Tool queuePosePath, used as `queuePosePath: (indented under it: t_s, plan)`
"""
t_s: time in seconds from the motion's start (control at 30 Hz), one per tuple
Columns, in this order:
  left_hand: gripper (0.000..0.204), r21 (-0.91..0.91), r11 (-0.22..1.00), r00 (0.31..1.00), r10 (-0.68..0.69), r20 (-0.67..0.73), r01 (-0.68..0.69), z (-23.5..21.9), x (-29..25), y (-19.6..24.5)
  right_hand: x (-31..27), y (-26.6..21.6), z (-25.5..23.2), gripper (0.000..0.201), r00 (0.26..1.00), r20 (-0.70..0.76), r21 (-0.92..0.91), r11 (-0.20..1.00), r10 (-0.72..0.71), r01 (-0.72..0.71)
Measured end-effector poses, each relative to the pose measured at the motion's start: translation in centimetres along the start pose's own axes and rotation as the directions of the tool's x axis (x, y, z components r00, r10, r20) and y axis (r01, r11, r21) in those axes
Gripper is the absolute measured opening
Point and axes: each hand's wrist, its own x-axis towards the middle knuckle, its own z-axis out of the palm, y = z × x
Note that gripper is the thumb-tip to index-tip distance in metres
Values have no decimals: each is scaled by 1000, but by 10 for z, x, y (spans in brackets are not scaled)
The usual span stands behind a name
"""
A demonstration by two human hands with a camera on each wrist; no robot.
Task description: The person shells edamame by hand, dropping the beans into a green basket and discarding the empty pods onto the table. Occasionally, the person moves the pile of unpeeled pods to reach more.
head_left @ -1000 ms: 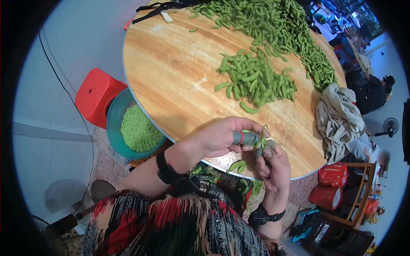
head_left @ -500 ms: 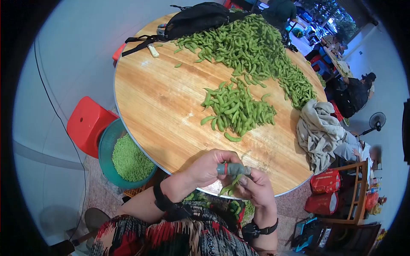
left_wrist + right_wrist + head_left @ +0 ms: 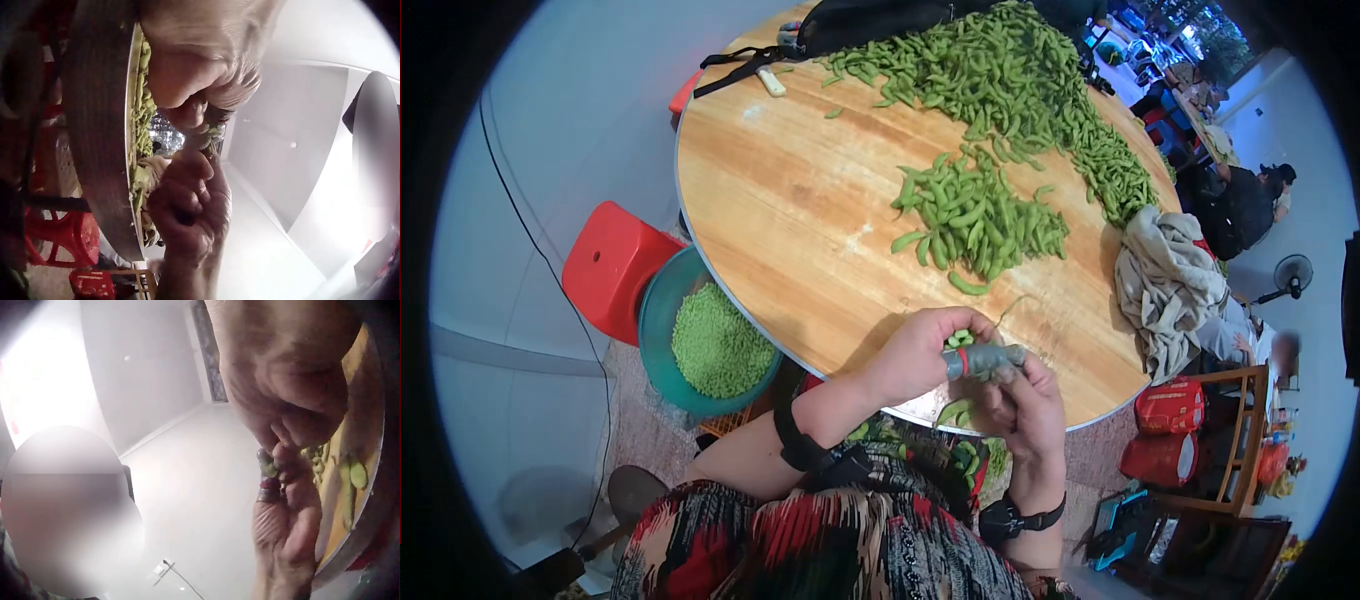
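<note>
My left hand (image 3: 915,355) and right hand (image 3: 1035,400) meet fingertip to fingertip at the near table edge. Grey wrapping with a red band covers the left thumb. Both hands pinch a green soybean pod (image 3: 270,469), mostly hidden behind the fingers; a bit of green also shows between the fingertips in the left wrist view. Pale green beans (image 3: 960,340) peek out inside the curled left fingers. Just below the hands, loose pods (image 3: 956,412) lie by the rim of the round wooden table (image 3: 780,230). A small pile of pods (image 3: 980,215) lies beyond the hands.
A large heap of pods (image 3: 990,75) covers the far side, beside a black bag (image 3: 870,25). A crumpled grey cloth (image 3: 1168,290) hangs at the right edge. Lower left, a teal basin (image 3: 662,375) holds shelled beans (image 3: 720,340), next to a red stool (image 3: 612,268).
The hands stay together while the head view shifts. The pod visible below the fingers half a second ago is now mostly covered, and beans show inside the left hand.
</note>
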Motion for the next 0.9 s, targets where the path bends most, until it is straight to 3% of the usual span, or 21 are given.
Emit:
queuePosePath:
  t_s: [0.07, 0.1, 0.13, 0.17, 0.2, 0.27, 0.33, 0.4, 0.43, 0.5, 0.6, 0.63, 0.67, 0.7, 0.73, 0.77, 0.8, 0.83, 0.87, 0.9]
  plan:
    - [11, 61, 986, 987, 158, 1, -158, 0, 3, -6, 0, 1, 4, 8, 1000, -12, 31, 999, 28, -27]
    - [13, 178, 969, 983, 181, -33, -172, -1, 3, -7, 2, 5, 9, 8, 996, -57, -45, 997, -64, 61]
    - [13, 178, 970, 984, 176, -33, -167, -2, 2, -5, 2, 10, 10, 9, 983, -93, -126, 981, -158, 146]
    - [13, 182, 981, 996, 76, -39, -68, -4, -2, -1, 5, 16, 4, 12, 968, -67, -321, 924, -241, 208]
    - [13, 186, 982, 999, -25, -46, 33, -7, -4, 2, 5, 13, -1, 12, 969, -66, -319, 925, -239, 207]
    - [11, 205, 979, 997, 11, -73, 4, -11, -8, 2, 7, 1, -8, 16, 969, 33, -497, 838, -244, 227]
    - [10, 223, 974, 994, 46, -99, -23, -15, -12, 3, 20, -14, -3, 15, 959, -40, -592, 780, -279, 202]
    - [8, -165, 960, 972, -235, -22, 228, -18, -16, 8, 38, -20, 3, 11, 856, 13, -826, 477, -517, 301]
    - [7, -228, 951, 976, -216, -12, 207, -21, -15, 1, 49, -20, 3, 11, 857, 10, -822, 484, -515, 301]
    - [7, -227, 950, 975, -223, -9, 215, -21, -16, 2, 66, -15, 2, 15, 834, 218, -973, -52, -507, 223]
    - [9, -150, 966, 977, -208, 36, 212, -17, -16, 4, 64, -15, 4, 18, 902, 155, -987, -113, -403, 119]
    - [10, -73, 977, 978, -193, 77, 198, -15, -17, 3, 63, -13, -1, 18, 904, 159, -986, -112, -397, 124]
    - [10, -75, 977, 978, -196, 71, 201, -13, -18, 4, 59, -11, -11, 18, 885, 211, -976, -31, -415, 217]
    - [12, 47, 975, 957, -223, 184, 218, -10, -19, 6, 55, -9, -20, 18, 862, 257, -950, 48, -438, 308]
    - [15, 168, 961, 919, -262, 294, 220, -7, -21, 8, 53, -6, -27, 18, 864, 256, -950, 52, -433, 307]
    - [19, 473, 880, 920, -214, 330, 35, -4, -24, 11, 50, -4, -34, 17, 881, 152, -921, 260, -449, 291]
    - [19, 473, 880, 917, -219, 332, 38, 1, -25, 13, 46, -2, -41, 16, 895, 45, -848, 456, -444, 269]
    - [20, 563, 819, 910, -148, 387, -106, 5, -25, 16, 43, -1, -46, 15, 933, -65, -711, 673, -354, 205]
    - [21, 634, 733, 889, -88, 449, -248, 8, -25, 16, 39, -2, -49, 15, 934, -71, -708, 677, -351, 201]
    - [20, 570, 791, 908, -45, 417, -222, 9, -24, 15, 34, -6, -50, 14, 946, -126, -598, 783, -299, 167]
